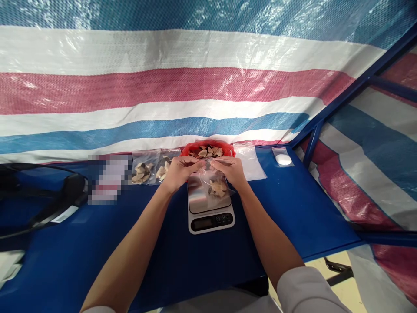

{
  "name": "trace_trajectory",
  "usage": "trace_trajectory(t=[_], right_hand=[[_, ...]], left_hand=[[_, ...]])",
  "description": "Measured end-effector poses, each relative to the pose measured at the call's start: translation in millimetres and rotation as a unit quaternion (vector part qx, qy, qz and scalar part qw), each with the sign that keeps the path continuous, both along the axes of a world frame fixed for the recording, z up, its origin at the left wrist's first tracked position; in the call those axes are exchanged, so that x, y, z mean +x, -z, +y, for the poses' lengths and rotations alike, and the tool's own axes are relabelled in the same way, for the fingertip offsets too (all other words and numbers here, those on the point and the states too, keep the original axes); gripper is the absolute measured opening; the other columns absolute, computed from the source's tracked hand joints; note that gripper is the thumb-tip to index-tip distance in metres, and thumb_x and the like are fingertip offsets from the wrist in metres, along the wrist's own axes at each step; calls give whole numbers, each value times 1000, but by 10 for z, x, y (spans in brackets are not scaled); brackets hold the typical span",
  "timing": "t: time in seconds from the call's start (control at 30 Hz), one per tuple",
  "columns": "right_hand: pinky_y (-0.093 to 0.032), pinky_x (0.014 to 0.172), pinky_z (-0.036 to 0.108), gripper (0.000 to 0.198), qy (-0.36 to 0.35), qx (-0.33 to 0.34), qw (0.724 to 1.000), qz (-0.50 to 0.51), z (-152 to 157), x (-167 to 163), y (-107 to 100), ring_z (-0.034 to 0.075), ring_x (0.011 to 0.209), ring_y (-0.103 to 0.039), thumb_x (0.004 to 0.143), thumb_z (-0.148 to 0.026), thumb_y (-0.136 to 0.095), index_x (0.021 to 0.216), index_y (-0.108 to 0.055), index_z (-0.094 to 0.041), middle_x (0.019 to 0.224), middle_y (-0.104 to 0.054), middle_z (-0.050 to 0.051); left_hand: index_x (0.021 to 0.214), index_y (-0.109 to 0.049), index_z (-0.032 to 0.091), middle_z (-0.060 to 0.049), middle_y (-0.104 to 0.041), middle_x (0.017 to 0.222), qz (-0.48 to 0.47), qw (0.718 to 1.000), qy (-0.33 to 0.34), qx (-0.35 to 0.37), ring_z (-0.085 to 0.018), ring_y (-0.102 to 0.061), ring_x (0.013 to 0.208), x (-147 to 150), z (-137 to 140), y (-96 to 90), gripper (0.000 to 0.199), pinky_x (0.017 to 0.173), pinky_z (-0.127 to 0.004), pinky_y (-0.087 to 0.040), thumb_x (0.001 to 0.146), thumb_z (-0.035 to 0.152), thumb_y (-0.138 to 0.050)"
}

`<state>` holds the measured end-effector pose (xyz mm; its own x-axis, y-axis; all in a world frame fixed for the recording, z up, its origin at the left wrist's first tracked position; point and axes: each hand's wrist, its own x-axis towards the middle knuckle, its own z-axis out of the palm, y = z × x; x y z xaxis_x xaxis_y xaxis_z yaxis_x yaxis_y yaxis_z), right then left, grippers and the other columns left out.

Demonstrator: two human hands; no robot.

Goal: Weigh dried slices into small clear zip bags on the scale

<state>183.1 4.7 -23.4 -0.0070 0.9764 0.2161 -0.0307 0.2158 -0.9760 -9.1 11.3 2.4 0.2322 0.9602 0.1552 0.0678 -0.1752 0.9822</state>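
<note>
Plastic baggie [213, 175] with some dried tan pieces [218, 188] in it is right over the plate [197, 195] of a white digital scale [213, 229], top edge pinched in the fingers of both the left hand [180, 171] and the right hand [230, 169], though I can't tell if it's resting on there. Just past the hands sits a red bag [232, 150] of similar bits [208, 151], two filled baggies [143, 169] to its left, flat clear plastic [253, 163] to its right, all on a blue tabletop [280, 217].

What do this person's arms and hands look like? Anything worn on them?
The left hand and right hand are gloveless, with no watch showing. Both forearms are bare below plain, light grey sleeves; of the left one only the edge shows.
</note>
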Motion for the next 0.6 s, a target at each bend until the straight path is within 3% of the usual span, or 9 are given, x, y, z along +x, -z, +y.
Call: trace_trajectory(t=[0.23,0.47,0.6], right_hand=[[-57,61,29,26,-20,-26,999,28,24,189,51,16,62,-67,78,-48,-80,78,-82,-22,72,-76,2],[-58,66,32,29,-3,-41,999,24,26,172,82,19,66,-70,76,-50,-80,71,-82,-21,71,-76,4],[-62,68,35,33,0,-62,997,36,32,128,87,22,68,-73,69,-53,-83,77,-83,-21,71,-77,4]], left_hand=[[71,-81,18,-4,-74,68,-34,999,-25,-35,-16,-64,63,-101,24,-38,31,66,-31,-55,70,48,-88],[80,-83,18,-6,-77,80,-42,998,-21,-51,-19,-69,74,-58,2,-50,31,74,-33,-57,71,46,-89],[84,-84,18,-7,-78,79,-27,998,-24,-45,-21,-69,73,4,-17,-18,29,73,-35,-57,72,44,-88]])
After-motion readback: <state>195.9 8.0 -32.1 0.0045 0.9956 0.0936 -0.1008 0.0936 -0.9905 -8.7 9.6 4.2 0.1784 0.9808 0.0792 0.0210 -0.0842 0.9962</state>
